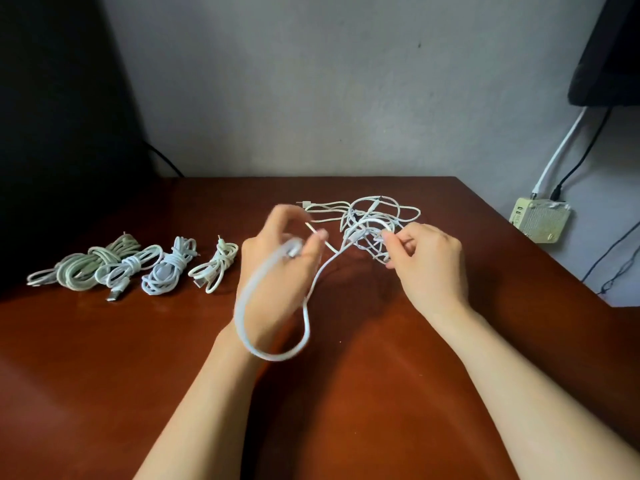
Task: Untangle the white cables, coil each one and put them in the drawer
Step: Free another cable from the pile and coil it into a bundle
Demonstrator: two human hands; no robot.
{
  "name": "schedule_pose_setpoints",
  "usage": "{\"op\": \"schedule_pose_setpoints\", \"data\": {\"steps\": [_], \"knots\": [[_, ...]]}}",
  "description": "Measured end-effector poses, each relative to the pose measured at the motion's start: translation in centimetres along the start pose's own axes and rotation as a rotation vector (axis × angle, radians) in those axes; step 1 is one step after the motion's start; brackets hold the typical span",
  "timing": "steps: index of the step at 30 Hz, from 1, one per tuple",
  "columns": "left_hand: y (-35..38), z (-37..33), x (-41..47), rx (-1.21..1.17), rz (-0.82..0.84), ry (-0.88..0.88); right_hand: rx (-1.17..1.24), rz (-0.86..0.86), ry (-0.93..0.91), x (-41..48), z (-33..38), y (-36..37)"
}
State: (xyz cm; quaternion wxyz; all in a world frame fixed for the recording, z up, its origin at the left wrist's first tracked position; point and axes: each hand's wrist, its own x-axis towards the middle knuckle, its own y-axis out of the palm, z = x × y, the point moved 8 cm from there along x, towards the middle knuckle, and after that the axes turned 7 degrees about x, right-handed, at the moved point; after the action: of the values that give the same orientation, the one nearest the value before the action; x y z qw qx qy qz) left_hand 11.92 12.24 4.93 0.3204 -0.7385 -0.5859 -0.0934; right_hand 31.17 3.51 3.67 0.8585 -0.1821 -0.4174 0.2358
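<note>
Glossy reddish-brown wooden table (381,393) reflects light; just beyond the fingers (398,241), the tangled white cables (377,216) look smooth, plastic-sheathed.

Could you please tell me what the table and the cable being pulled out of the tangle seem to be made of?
The table looks like reddish-brown wood or a wood-look laminate with a semi-gloss finish: soft reflections show on it. The cable appears to have a smooth white plastic or rubbery jacket, bending in a loose loop.

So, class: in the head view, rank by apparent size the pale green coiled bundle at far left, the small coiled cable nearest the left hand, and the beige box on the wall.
1. Pale green coiled bundle, largest.
2. Beige wall box.
3. Small coiled cable, looks close in size to the box; the box sits farther away, so this order is unsure.
</note>
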Motion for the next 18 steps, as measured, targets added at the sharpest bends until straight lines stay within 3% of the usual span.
{"op": "schedule_pose_setpoints", "data": {"steps": [4, 6, 9, 14, 18], "knots": [[2.5, 0.6, -0.6, 0.554, 0.277, 0.008, 0.067, -0.094, -0.044, 0.2, -0.2, -0.8], [3.1, 0.9, -0.9, 0.709, 0.324, -0.024, 0.112, -0.129, -0.083, 0.1, 0.2, -1.2], [3.7, 1.3, -1.0, 0.804, 0.320, -0.015, 0.142, -0.136, -0.183, -0.4, 1.8, -1.3], [5.1, 1.2, -0.9, 0.914, 0.274, 0.192, 0.119, -0.148, -0.299, -1.1, 3.3, -1.2], [6.7, 2.8, -0.8, 0.852, 0.402, 0.165, 0.112, -0.128, -0.317, -1.1, 3.3, -1.0]]}}
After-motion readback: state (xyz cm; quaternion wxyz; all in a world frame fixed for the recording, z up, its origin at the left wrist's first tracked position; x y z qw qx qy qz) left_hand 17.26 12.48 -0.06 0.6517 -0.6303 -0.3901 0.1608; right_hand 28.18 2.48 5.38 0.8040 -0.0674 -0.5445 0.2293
